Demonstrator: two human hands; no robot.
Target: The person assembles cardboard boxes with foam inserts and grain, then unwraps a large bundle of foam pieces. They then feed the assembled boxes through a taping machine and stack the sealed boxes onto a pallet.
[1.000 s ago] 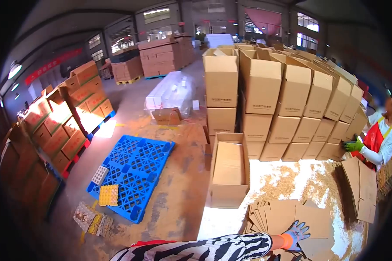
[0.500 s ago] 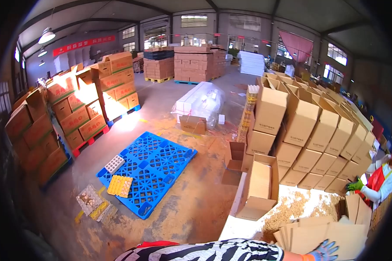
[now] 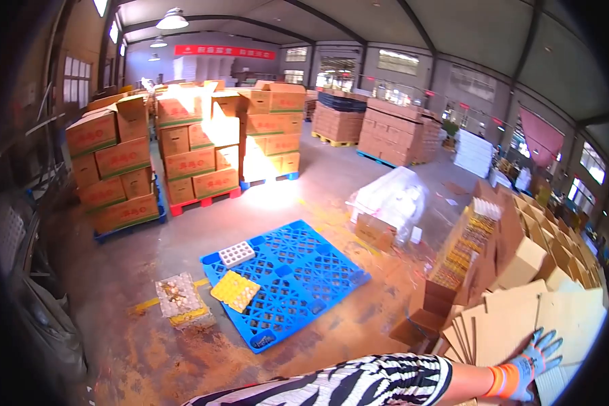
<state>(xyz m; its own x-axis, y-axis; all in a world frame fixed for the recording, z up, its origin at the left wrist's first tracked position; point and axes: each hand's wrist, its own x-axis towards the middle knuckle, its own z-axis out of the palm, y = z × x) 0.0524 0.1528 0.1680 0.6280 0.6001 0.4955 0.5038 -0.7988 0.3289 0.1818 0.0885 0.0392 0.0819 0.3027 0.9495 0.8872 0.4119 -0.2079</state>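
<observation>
My left hand (image 3: 536, 365), in a grey-blue glove with an orange cuff, lies palm down with its fingers spread on flat cardboard pieces (image 3: 501, 328) at the lower right. The pieces overlap in a fanned stack. A black-and-white striped sleeve (image 3: 358, 382) covers my arm, which reaches in from the bottom edge. My right hand is out of view.
On the floor, a blue pallet (image 3: 283, 271) bears a yellow egg tray (image 3: 235, 291) and a white tray (image 3: 237, 254). Dirty trays (image 3: 181, 298) lie beside it. Stacked cartons (image 3: 213, 159) stand behind; open boxes (image 3: 548, 237) fill the right side.
The view has swung left, so the pallet and cartons appear farther right. My left hand still rests on the cardboard, now higher in the picture. The co-worker's green glove has left view.
</observation>
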